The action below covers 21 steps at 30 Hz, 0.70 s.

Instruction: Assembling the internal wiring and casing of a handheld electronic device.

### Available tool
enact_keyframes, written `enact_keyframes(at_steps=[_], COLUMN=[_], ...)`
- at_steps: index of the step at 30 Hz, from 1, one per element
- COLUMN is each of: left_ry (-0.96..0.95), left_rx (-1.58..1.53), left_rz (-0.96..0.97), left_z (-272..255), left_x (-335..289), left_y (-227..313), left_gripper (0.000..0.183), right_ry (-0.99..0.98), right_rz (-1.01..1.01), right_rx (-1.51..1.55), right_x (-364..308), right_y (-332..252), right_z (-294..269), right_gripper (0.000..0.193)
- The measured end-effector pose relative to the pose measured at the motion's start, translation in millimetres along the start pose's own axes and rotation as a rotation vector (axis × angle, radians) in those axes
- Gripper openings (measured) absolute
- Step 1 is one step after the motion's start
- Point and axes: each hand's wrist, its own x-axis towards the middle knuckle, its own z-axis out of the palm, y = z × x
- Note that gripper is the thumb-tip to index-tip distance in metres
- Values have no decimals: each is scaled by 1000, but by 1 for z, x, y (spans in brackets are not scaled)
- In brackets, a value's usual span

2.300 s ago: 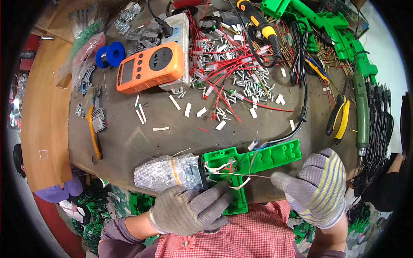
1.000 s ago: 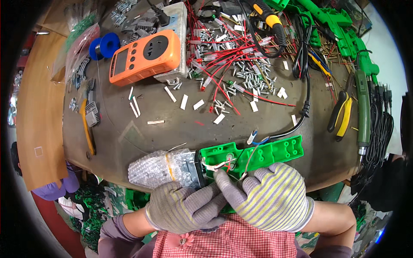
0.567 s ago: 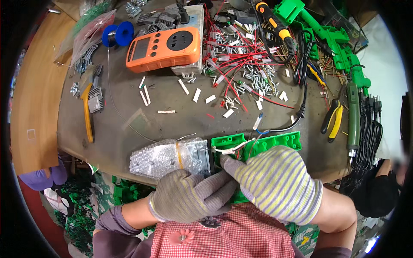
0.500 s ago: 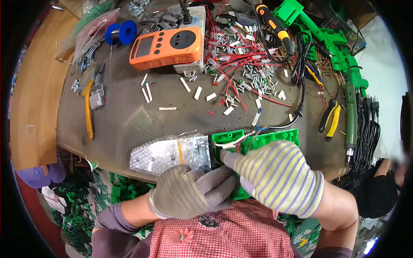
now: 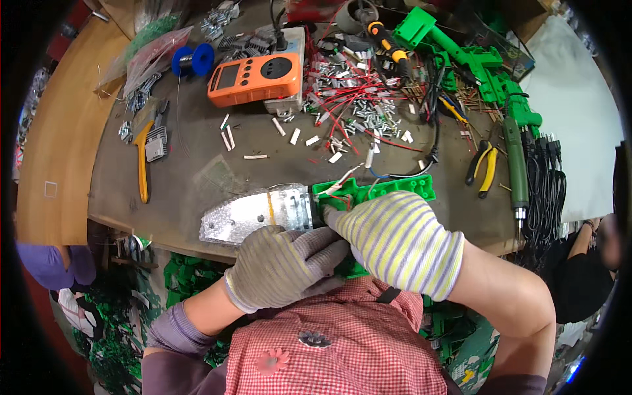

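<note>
Cluttered brown worktop (image 5: 197, 171), edged on the left by a curved wooden ledge (image 5: 56, 141). At the near edge, a green plastic housing (image 5: 382, 191) lying flat, joined on its left to a silvery metal blade part (image 5: 253, 214); thin white and red wires spilling from the open shell. Left hand (image 5: 283, 263), in a grey striped glove, closed over the lower edge where blade meets housing, grip wrapped on it. Right hand (image 5: 395, 240), in a white-and-yellow striped glove, laid across the housing's left half, fingers bent down onto it; whether pinching anything, impossible to tell, since the glove hides the spot. Both gloves touching each other and covering much of the shell.

Farther back: orange meter (image 5: 255, 78), blue spool (image 5: 193, 59), scattered white sleeve pieces (image 5: 293, 136), heap of red wires and metal terminals (image 5: 359, 99). Yellow-handled knife (image 5: 141, 164) at the left. On the right, yellow-handled pliers (image 5: 486, 170), green electric screwdriver (image 5: 517, 164), bundle of black cords (image 5: 550, 191), more green housings (image 5: 474, 59) toward the far corner. Black cable (image 5: 431, 141) running down to just behind the housing.
</note>
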Motion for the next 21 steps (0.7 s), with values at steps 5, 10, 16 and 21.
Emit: enact_keyframes(at_steps=[5, 10, 16, 21], left_ry=[105, 207, 258, 297], left_rx=[-50, -70, -159, -145], left_rz=[-9, -3, 76, 55], left_z=[7, 14, 16, 17], left_x=[2, -6, -6, -1], left_y=[2, 5, 10, 16], left_gripper=[49, 48, 23, 19], right_ry=[-75, -563, -481, -247], right_rz=[-97, 359, 342, 265], right_rx=[353, 1069, 1048, 848], right_x=[1, 5, -6, -13], right_y=[17, 11, 1, 0], right_z=[-5, -37, -30, -13], right_gripper=[16, 54, 40, 43])
